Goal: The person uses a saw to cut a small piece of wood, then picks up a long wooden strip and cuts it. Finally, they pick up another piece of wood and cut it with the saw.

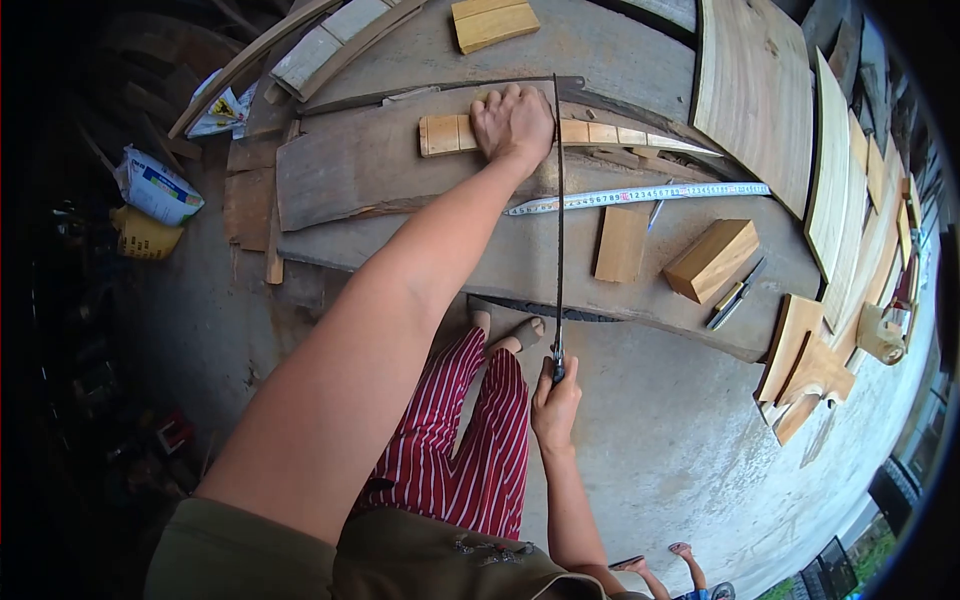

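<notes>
A long wooden strip point(590, 132) with pencil lines across it lies on a wide, rough board point(340, 180). My left hand point(513, 125) is closed around the strip, pressing it down from above. In my right hand point(556, 405) is the handle of a handsaw point(560, 240). Its narrow blade points away from me and crosses the strip just right of my left hand. How deep the teeth sit is not visible. Closer to me, a stretched tape measure point(640, 195) runs below the strip, beside a flat wood piece point(621, 245) and a thicker wood block point(712, 260).
Pens point(737, 293) lie near the bench's front edge. A yellowish block point(494, 24) sits at the back. Planks point(755, 100) and offcuts point(812, 365) stand at right. Bags point(160, 188) are on the left. Another person's legs point(685, 560) show at the bottom.
</notes>
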Demonstrator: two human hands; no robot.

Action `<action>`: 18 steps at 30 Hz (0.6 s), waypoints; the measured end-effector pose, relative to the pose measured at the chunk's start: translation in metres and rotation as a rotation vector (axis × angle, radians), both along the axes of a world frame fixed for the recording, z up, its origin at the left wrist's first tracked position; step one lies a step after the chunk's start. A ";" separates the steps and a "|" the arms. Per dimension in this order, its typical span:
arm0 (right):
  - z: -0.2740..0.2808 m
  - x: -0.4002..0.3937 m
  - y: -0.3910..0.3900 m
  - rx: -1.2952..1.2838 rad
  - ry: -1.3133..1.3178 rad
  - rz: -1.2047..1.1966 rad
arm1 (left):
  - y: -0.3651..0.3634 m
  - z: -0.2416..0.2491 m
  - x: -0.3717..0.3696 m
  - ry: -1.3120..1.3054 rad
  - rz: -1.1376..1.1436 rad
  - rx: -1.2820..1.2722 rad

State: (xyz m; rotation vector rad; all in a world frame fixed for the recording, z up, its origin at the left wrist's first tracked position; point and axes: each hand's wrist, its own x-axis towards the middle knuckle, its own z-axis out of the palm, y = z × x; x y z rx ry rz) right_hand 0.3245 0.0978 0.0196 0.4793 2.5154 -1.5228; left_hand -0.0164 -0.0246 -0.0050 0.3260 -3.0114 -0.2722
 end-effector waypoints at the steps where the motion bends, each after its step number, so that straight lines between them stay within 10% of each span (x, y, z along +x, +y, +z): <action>1: -0.001 0.010 0.002 0.025 0.005 -0.001 | -0.002 0.000 0.001 -0.002 0.007 0.000; 8: -0.005 -0.102 -0.022 0.012 0.091 -0.021 | 0.000 0.005 0.001 -0.022 -0.011 0.003; 18: 0.006 0.006 -0.002 0.016 -0.023 -0.007 | 0.001 0.010 0.001 -0.032 -0.016 0.008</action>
